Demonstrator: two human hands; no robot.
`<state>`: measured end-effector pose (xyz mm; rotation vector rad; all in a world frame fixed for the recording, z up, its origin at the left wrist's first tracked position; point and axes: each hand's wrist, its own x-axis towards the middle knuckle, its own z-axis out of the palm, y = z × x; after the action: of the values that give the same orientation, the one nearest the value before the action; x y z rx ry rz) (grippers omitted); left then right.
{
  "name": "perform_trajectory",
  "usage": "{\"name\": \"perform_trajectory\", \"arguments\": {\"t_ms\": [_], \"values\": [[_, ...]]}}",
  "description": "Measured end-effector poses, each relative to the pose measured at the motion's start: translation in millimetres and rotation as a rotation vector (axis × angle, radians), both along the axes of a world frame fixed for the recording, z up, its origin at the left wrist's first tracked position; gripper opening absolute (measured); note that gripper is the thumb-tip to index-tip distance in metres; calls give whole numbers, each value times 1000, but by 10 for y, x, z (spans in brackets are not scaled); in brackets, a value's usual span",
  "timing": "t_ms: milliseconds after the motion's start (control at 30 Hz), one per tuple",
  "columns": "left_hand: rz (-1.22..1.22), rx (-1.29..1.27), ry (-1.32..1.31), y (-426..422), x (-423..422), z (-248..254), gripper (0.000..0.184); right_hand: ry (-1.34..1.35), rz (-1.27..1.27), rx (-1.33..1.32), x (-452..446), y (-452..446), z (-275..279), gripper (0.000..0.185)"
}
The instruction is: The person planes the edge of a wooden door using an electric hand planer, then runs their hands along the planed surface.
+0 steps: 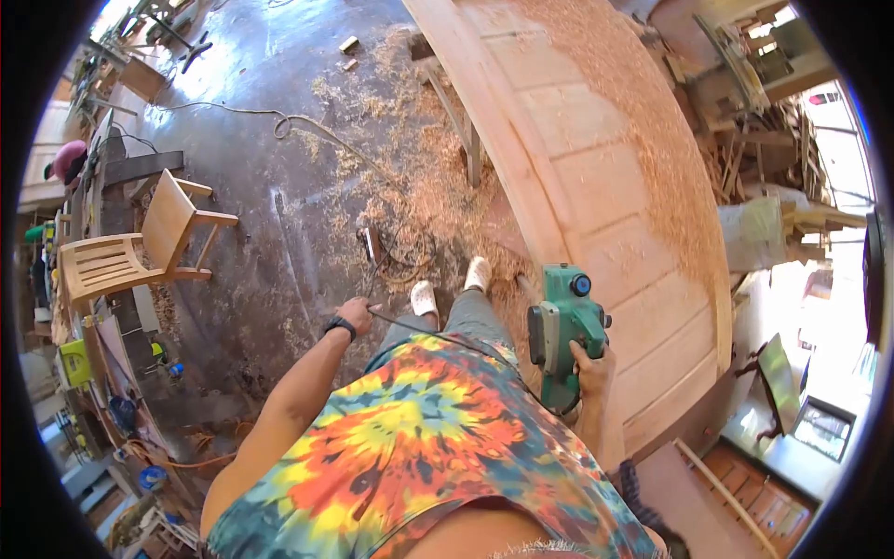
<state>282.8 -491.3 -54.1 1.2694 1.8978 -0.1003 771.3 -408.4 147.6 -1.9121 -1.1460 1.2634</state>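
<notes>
My right hand is wrapped round the handle of a green electric planer. The planer is at the near left edge of a large panelled wooden door, over its pale border board. Whether its sole touches the wood, I cannot tell. Out to the left, my left hand has its fingers closed on the dark power cord, which runs across my front towards the planer. A black watch is on the left wrist.
Wood shavings cover the door's right side and lie on the dark floor. A wooden chair stands left. A cord trails over the floor, near a power strip. Stacked timber lies at the right.
</notes>
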Motion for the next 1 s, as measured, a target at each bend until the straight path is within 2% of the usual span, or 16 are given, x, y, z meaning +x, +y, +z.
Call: {"name": "perform_trajectory", "arguments": {"t_ms": [200,267,333,367,400,433,500,533,600,733,800,933,1000], "values": [[-203,-53,39,-406,832,-98,32,94,-326,9,823,-1527,-192,27],[-365,-58,121,-319,927,208,25,93,-347,24,957,-1783,242,31],[-520,-41,183,5,1158,653,24,-174,-203,173,1333,-1891,424,35],[-557,1,175,-72,1573,615,23,-315,-107,239,1769,-2032,470,36],[-559,-20,181,-259,2117,407,23,-170,-208,13,2344,-2316,314,37],[-561,-41,187,-395,2548,183,23,-135,-245,-84,2720,-2559,230,36],[-614,11,194,-325,2762,26,23,-151,-185,24,2942,-2589,-86,34],[-642,-17,176,-191,2794,26,23,-161,-207,-11,2903,-2480,-131,34],[-560,-20,145,-123,2975,29,23,-128,-72,-86,3025,-2324,-200,31],[-668,-78,124,-141,3271,-65,23,-116,-4,-120,3305,-2390,-354,28],[-691,44,70,-42,3484,-190,25,-72,23,-196,3647,-2355,-545,27],[-685,-109,1,-156,3766,79,28,-109,90,-168,3940,-2486,-512,27],[-723,-34,-4,-337,3650,26,30,-92,166,-199,3974,-2504,-487,27]]}}
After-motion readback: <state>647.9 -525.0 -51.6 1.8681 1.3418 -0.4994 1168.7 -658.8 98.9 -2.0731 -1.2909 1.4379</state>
